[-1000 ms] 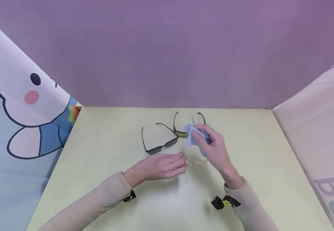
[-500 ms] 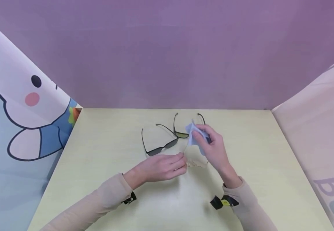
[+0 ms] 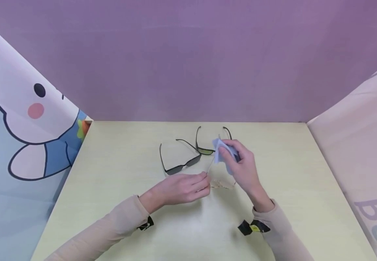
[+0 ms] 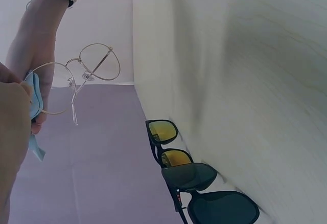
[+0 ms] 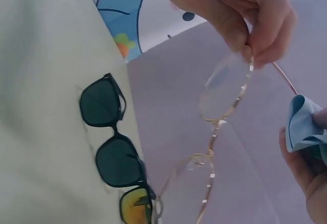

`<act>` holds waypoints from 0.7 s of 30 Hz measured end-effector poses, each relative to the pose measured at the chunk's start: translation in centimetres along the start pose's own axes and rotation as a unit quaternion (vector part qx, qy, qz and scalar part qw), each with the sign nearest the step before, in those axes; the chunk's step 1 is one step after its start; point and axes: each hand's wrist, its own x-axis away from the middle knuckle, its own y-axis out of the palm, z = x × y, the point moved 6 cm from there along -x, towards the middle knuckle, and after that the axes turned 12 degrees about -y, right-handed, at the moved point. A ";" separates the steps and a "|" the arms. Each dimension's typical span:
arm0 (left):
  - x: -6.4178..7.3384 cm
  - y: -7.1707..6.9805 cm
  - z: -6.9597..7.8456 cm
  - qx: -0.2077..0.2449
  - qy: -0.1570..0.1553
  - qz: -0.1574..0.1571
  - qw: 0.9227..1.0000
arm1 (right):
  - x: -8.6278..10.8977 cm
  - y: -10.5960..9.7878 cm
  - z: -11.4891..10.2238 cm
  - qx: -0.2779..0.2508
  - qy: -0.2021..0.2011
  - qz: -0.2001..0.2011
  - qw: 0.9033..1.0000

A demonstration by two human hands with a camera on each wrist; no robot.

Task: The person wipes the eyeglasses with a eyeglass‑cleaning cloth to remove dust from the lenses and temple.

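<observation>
Thin gold-rimmed eyeglasses (image 5: 218,124) with round clear lenses are held up off the table between my hands. My left hand (image 3: 183,187) pinches them at the rim's outer corner, where a temple begins. With thumb and fingers my right hand (image 3: 242,165) grips a light blue cloth (image 3: 219,150), folded around the far part of that temple. In the right wrist view, bare temple wire (image 5: 286,78) runs from the left fingertips into the cloth (image 5: 304,124). The temple's end is hidden by cloth and fingers.
Beyond my left hand, black sunglasses with dark lenses (image 3: 174,170) lie on the pale table (image 3: 116,156), temples unfolded. Another black pair with yellow-green lenses (image 3: 205,151) lies beside them, partly behind the cloth. A purple backdrop (image 3: 188,72) rises at the table's far edge.
My right hand and the cloth have shifted slightly to the right and away along the temple. The left hand keeps its pinch in place; both sunglasses lie as before.
</observation>
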 end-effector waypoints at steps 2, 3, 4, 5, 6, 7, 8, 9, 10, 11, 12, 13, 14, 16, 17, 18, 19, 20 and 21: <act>0.0 0.1 0.0 0.000 0.000 -0.004 1.000 | 0.4 0.3 0.1 -0.004 -0.003 -0.028 1.000; 0.1 0.2 0.0 0.002 -0.001 -0.007 1.000 | 0.6 0.5 0.1 -0.006 -0.009 -0.043 0.999; 0.1 0.2 0.0 0.003 -0.001 -0.010 1.000 | 0.8 0.6 0.0 -0.008 -0.017 -0.058 0.998; 0.2 0.3 0.0 0.006 -0.002 -0.013 1.000 | 1.0 0.7 0.0 -0.010 -0.027 -0.070 0.997; 0.2 0.3 0.0 0.008 -0.004 -0.016 1.000 | 1.2 0.6 -0.1 -0.012 -0.037 -0.077 0.996; 0.3 0.3 0.0 0.010 -0.005 -0.019 1.000 | 1.4 0.4 -0.1 -0.014 -0.046 -0.078 0.996; 0.3 0.3 0.0 0.013 -0.006 -0.020 1.000 | 1.4 0.0 -0.1 -0.018 -0.054 -0.072 0.996; 0.4 0.3 0.0 0.015 -0.007 -0.021 1.000 | 1.5 -0.4 -0.2 -0.022 -0.063 -0.060 0.996; 0.4 0.3 0.0 0.017 -0.008 -0.022 1.000 | 1.4 -1.0 -0.2 -0.025 -0.070 -0.046 0.996; 0.4 0.2 0.0 0.022 -0.011 -0.023 0.999 | 1.3 -1.7 -0.2 -0.019 -0.080 -0.027 0.996; 0.4 0.2 -0.1 0.025 -0.014 -0.023 0.999 | 1.3 -2.5 -0.1 -0.012 -0.088 -0.005 0.996; 0.4 0.1 -0.1 0.026 -0.016 -0.022 0.999 | 1.2 -3.2 0.1 0.000 -0.094 0.020 0.995; 0.4 0.1 -0.2 0.028 -0.019 -0.021 0.999 | 1.3 -4.0 0.2 0.015 -0.100 0.042 0.994; 0.5 0.0 -0.3 0.029 -0.024 -0.021 0.999 | 1.5 -5.3 0.5 0.057 -0.111 0.078 0.989; 0.6 0.0 -0.4 0.028 -0.025 -0.021 0.999 | 1.8 -5.7 0.7 0.080 -0.117 0.088 0.986; 0.6 0.0 -0.4 0.026 -0.026 -0.020 0.999 | 2.1 -6.0 0.9 0.099 -0.122 0.090 0.983; 0.7 0.0 -0.4 0.025 -0.028 -0.021 0.999 | 2.4 -6.1 1.1 0.121 -0.127 0.082 0.981; 0.7 0.0 -0.5 0.027 -0.030 -0.022 0.999 | 2.7 -6.1 1.3 0.144 -0.132 0.069 0.978; 0.8 0.1 -0.5 0.028 -0.032 -0.021 0.999 | 3.1 -5.9 1.5 0.167 -0.136 0.055 0.975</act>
